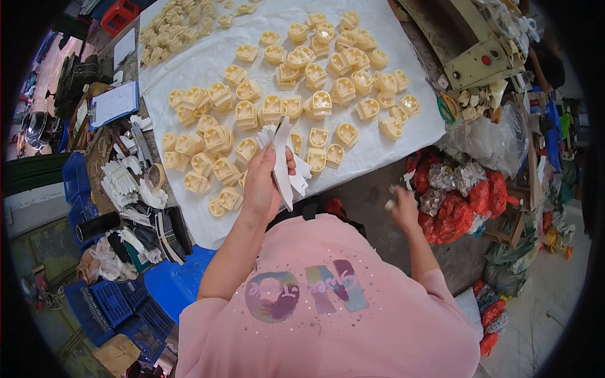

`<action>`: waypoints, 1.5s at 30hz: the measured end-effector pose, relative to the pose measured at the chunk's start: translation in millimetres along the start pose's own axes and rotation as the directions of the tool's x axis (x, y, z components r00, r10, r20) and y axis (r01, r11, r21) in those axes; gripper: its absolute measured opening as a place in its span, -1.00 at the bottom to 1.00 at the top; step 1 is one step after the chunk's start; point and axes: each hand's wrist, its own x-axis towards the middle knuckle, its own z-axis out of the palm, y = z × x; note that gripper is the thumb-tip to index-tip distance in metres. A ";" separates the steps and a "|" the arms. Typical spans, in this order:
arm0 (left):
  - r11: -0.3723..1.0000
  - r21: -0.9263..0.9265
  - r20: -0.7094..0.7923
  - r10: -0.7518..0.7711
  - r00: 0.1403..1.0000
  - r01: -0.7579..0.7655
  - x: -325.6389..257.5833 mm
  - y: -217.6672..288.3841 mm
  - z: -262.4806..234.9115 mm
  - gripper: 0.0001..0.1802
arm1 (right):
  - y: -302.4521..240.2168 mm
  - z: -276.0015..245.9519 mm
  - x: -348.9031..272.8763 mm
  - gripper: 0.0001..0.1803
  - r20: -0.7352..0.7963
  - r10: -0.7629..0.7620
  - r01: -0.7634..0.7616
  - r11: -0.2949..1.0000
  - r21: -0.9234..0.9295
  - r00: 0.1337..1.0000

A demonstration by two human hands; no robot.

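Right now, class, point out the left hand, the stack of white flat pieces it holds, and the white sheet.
left hand (261, 183), head view, back of the hand.
white flat pieces (282, 160), head view, long front piece.
white sheet (391, 148), head view, bare right part.

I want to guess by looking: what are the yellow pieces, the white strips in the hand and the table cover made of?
Yellow pieces: probably moulded plastic or resin, smooth, all one shape. White strips in the left hand: thin and flat, stiff-looking, perhaps card or plastic sheet. Cover: thin white plastic or cloth sheet; it wrinkles.
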 end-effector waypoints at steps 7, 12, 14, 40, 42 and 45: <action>0.980 0.201 -0.035 0.019 0.999 -0.012 -4.5 -14.9 1.5 -0.65 | -133.3 -64.9 19.1 -0.75 -0.210 -0.221 0.304 0.638 0.708 0.952; 0.835 0.549 0.006 0.024 1.000 -0.024 -14.8 -24.6 10.8 -0.62 | -208.0 -68.4 15.0 -0.68 -0.044 -0.328 0.146 0.294 0.945 0.944; 0.827 0.558 0.009 0.067 0.998 -0.061 -16.4 -24.1 15.0 -0.62 | -213.2 -72.5 22.1 -0.71 0.007 -0.319 0.090 0.288 0.954 0.948; 0.746 0.656 -0.112 0.243 0.964 -0.112 -10.9 -36.5 2.3 -0.68 | -219.0 -70.2 17.1 -0.80 0.057 -0.386 0.024 0.203 0.979 0.921; 0.609 0.777 -0.053 0.316 0.947 -0.160 -10.7 -38.7 -1.6 -0.68 | -220.6 -69.4 13.8 -0.80 0.073 -0.362 -0.017 0.156 0.988 0.929; 0.485 0.836 0.035 0.419 0.907 -0.256 -10.9 -44.4 -4.7 -0.65 | -219.8 -65.9 14.0 -0.81 0.114 -0.372 -0.057 0.161 0.985 0.921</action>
